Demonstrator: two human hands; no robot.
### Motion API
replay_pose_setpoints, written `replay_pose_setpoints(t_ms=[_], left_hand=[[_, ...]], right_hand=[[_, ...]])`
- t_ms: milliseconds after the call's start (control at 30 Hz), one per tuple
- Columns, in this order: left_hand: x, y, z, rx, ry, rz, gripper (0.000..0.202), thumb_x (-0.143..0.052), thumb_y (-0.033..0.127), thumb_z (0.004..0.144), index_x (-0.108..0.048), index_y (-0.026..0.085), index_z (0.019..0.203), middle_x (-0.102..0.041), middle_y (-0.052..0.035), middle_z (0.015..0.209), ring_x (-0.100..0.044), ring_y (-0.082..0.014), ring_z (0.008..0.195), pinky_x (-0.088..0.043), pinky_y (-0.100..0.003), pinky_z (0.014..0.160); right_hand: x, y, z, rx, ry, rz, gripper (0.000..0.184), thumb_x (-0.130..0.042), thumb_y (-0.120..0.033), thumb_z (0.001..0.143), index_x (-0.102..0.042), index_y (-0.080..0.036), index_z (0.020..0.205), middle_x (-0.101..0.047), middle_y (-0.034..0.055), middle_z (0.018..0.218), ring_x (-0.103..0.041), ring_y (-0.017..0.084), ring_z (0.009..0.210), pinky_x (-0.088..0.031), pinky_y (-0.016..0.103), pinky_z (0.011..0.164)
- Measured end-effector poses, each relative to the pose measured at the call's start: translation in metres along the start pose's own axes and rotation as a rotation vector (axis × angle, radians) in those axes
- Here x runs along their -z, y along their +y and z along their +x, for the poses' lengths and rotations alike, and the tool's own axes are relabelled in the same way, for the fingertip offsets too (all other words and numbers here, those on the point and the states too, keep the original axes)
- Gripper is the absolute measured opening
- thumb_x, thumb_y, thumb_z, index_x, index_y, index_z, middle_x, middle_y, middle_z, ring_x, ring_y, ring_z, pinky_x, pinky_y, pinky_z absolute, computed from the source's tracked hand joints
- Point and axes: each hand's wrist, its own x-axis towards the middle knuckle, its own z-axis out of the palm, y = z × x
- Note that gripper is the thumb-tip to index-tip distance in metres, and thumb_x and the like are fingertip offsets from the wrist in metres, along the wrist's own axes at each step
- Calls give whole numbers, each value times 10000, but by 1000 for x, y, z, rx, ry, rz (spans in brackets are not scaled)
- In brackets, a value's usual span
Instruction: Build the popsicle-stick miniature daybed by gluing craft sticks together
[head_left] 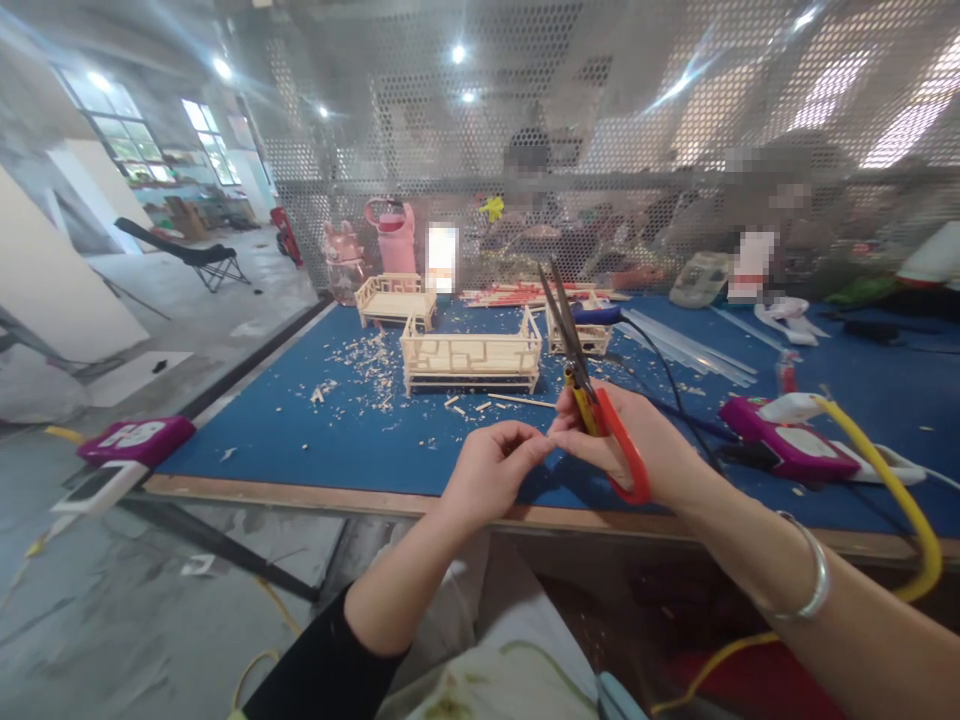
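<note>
We hold the scissors (577,370) in our right hand (645,450), fingers clenched around the red and yellow handles, the blades slightly parted and pointing toward 12 o'clock over the blue table (300,430). Our left hand (491,470) sits at 9 o'clock of the handles, thumb and forefinger pinched shut against the right fingertips; whether they nip anything we cannot tell. A small wooden bed frame (471,358) stands at 11 o'clock, well apart
</note>
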Motion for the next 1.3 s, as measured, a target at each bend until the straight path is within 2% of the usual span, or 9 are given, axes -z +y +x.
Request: replay_pose_setpoints(t_ms=[100,200,333,533,633,733,900,1100,1300], left_hand=[[-2,-3,0,-27,33,-99,223,-635,306,712,-646,139,861,-591,8,670,-497,-88,594,-391,-202,566],[-4,-4,-1,-52,59,-69,289,-626,279,730,-657,147,986,-655,-20,736,-567,-122,663,-447,-234,640],[-5,-3,-2,-53,73,42,207,-583,289,775,-713,166,878,-712,-50,847,-621,-168,782,-473,-270,729],[-3,-3,3,58,229,-127,163,-633,284,712,-690,138,755,-668,-22,644,-570,-117,585,-455,-233,585],[-1,-1,4,56,260,-173,163,-646,288,690,-675,132,729,-650,-14,636,-542,-99,567,-438,-223,575],[-1,0,3,40,263,-201,118,-629,251,680,-657,136,688,-630,0,604,-531,-94,551,-432,-218,565],[-2,3,3,38,254,-254,80,-612,193,643,-663,143,679,-600,24,547,-507,-89,516,-426,-215,549],[-3,3,2,14,243,-249,86,-620,203,626,-673,137,643,-630,3,575,-521,-99,532,-436,-226,571],[-3,1,1,-10,286,-221,80,-620,183,624,-686,141,639,-652,-6,597,-547,-109,553,-439,-223,576]], right_hand=[[2,1,1,-15,-4,-20,181,-594,-262,608,-484,-216,744,-622,-22,623,-582,135,581,-463,252,571],[1,5,2,-7,-33,-33,185,-596,-268,614,-484,-213,751,-618,-24,639,-577,137,590,-460,250,568],[-5,12,1,32,20,-114,177,-598,-298,641,-462,-211,714,-586,-21,647,-539,129,596,-423,237,550],[6,18,-7,22,124,-364,216,-550,-401,715,-430,-221,707,-541,-25,622,-467,117,533,-355,230,497],[14,22,-16,-46,59,-557,274,-562,-477,706,-471,-220,733,-586,7,698,-528,150,586,-370,249,522],[16,23,-26,-75,-44,-658,322,-556,-512,711,-533,-211,820,-619,46,821,-587,193,710,-403,268,585],[10,20,-32,-41,-79,-669,335,-563,-491,721,-558,-194,876,-611,70,874,-583,217,808,-421,291,651],[3,21,-29,-9,-80,-635,380,-563,-535,729,-555,-200,909,-599,70,921,-565,222,855,-423,312,704],[3,23,-31,-6,-74,-607,389,-583,-527,718,-555,-199,926,-597,69,915,-562,227,862,-425,323,717]])
